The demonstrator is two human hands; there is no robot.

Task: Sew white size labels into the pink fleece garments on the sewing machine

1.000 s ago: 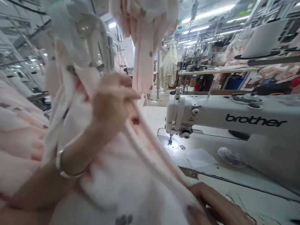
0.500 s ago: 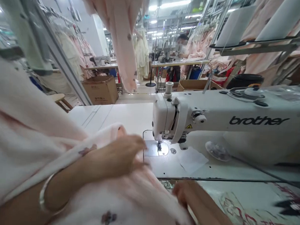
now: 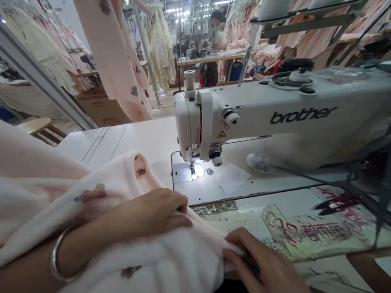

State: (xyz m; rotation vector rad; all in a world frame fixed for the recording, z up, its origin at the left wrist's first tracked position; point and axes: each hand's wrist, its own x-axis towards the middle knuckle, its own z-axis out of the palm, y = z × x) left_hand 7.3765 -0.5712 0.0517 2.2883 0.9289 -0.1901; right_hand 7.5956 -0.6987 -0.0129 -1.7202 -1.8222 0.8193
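A pale pink printed garment (image 3: 94, 194) lies bunched over my lap and the near left of the sewing table (image 3: 144, 136). My left hand (image 3: 155, 209), with a silver bangle on the wrist, rests on the cloth with its fingers curled over a fold. Lower right, my right hand (image 3: 261, 268) pinches the garment's edge at the table's front. The white Brother sewing machine (image 3: 280, 115) stands just beyond, its needle and presser foot (image 3: 192, 167) a short way ahead of my left hand.
A small white paper patch (image 3: 231, 177) and a clear round dish (image 3: 260, 163) lie on the machine bed. Pink garments (image 3: 115, 54) hang overhead at the left. A cardboard box (image 3: 102, 109) and a wooden stool (image 3: 39, 126) stand behind. Another person sits at a far table (image 3: 215, 23).
The garment came down from in front of my face onto the table. My left hand dropped with it and settled near the needle plate; my right hand moved onto the cloth's edge.
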